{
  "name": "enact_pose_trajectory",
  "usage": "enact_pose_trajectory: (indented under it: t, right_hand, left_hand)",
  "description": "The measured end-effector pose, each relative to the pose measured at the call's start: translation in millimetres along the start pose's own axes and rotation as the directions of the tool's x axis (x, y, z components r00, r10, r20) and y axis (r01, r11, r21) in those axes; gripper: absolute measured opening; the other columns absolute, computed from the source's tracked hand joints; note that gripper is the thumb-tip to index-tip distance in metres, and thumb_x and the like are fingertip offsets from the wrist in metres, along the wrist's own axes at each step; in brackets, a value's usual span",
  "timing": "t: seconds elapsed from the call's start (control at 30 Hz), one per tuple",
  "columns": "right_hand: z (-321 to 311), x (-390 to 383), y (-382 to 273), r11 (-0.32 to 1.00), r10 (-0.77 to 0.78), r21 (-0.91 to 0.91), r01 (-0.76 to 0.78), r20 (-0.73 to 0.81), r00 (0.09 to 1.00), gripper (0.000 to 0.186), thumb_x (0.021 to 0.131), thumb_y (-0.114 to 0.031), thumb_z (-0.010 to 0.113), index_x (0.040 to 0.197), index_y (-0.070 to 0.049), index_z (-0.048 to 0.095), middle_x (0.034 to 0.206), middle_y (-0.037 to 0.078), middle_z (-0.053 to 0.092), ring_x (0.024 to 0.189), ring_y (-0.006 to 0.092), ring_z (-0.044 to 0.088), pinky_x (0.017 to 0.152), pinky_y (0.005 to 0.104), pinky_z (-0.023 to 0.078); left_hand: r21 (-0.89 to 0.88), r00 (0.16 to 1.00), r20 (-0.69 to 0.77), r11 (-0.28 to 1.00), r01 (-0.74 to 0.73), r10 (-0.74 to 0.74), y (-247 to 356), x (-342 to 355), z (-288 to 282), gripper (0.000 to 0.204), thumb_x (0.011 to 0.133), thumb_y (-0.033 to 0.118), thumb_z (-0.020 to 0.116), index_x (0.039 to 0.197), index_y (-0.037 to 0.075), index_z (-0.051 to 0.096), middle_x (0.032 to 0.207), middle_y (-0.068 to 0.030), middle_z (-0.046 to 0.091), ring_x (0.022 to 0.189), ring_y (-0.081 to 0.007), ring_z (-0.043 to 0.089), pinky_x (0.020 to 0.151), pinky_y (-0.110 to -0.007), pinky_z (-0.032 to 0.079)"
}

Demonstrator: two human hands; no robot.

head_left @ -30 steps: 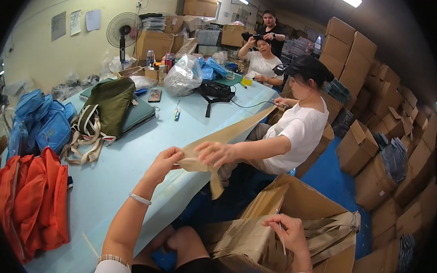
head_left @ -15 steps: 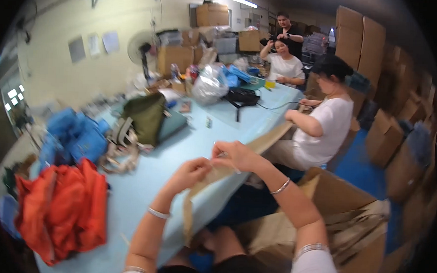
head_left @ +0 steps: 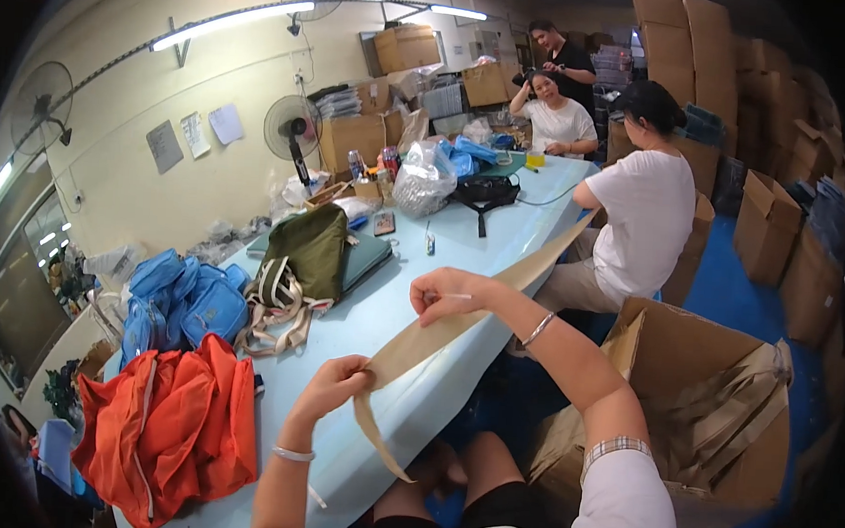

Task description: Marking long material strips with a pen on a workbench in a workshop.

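Strip point(head_left: 436, 339) runs lengthwise along the right edge of the table point(head_left: 367, 314), pinched by your left hand point(head_left: 340, 382); your right hand point(head_left: 448, 292), farther along, curls inward, hold unclear.

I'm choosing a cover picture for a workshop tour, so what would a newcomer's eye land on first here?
Probably the bright orange-red fabric, heaped at the near left of the table, with blue bags just beyond it. Next comes the long tan strip at the centre, running from the person's left hand past the right hand toward a white-shirted co-worker. At lower right, an open cardboard box holds tan material.
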State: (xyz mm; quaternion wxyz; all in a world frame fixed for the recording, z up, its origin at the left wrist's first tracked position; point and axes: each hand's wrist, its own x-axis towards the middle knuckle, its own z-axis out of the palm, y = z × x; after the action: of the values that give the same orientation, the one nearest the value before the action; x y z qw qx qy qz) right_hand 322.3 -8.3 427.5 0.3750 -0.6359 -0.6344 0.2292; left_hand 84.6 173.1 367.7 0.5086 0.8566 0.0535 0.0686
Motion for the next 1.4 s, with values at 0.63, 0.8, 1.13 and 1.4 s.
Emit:
enact_pose_trajectory:
  t: [0.63, 0.8, 1.13, 1.4]
  right_hand:
    - [79, 58, 2, 0.982, -0.157, -0.087, 0.17, 0.135, 0.978, 0.02, 0.073, -0.013, 0.078, 0.082, -0.002, 0.063, 0.072, 0.005, 0.064, 0.067, 0.0138, 0.059, 0.059, 0.0303, 0.047]
    - [75, 61, -9, 0.926, 0.063, -0.376, -0.043, 0.04, 0.997, 0.016, 0.074, -0.01, 0.076, 0.076, -0.004, 0.061, 0.067, 0.002, 0.059, 0.06, 0.0109, 0.054, 0.056, 0.0272, 0.046]
    - [176, 95, 32, 0.96, 0.136, -0.269, -0.074, 0.217, 0.967, 0.018, 0.074, -0.011, 0.077, 0.078, -0.006, 0.061, 0.068, 0.0, 0.058, 0.062, 0.0111, 0.053, 0.056, 0.0296, 0.046]
    - [205, 71, 26, 0.992, -0.125, 0.025, 0.122, 0.222, 0.967, 0.017, 0.073, -0.008, 0.076, 0.081, -0.003, 0.062, 0.072, 0.005, 0.063, 0.065, 0.0134, 0.056, 0.061, 0.029, 0.046]
  left_hand:
    - [0.078, 0.828, -0.468, 0.919, 0.386, -0.308, -55, -251, -69, 0.01, 0.084, 0.002, 0.062, 0.089, -0.002, 0.069, 0.077, 0.0, 0.067, 0.071, -0.0062, 0.06, 0.063, -0.025, 0.05]
    - [0.772, 0.914, -0.275, 0.635, 0.026, 0.297, -95, -266, -117, 0.025, 0.09, 0.023, 0.053, 0.092, 0.004, 0.07, 0.07, -0.0092, 0.06, 0.068, -0.017, 0.061, 0.065, -0.032, 0.05]
    - [0.005, 0.746, -0.613, 0.943, 0.332, -0.26, -98, -343, -84, 0.022, 0.094, 0.023, 0.06, 0.094, 0.001, 0.064, 0.068, 0.0001, 0.056, 0.06, -0.0076, 0.052, 0.052, -0.025, 0.042]
    - [-0.271, 0.544, -0.703, 0.88, 0.391, -0.458, -102, -382, -62, 0.021, 0.094, 0.02, 0.061, 0.079, 0.009, 0.051, 0.062, 0.0059, 0.046, 0.051, -0.0025, 0.04, 0.046, -0.02, 0.029]
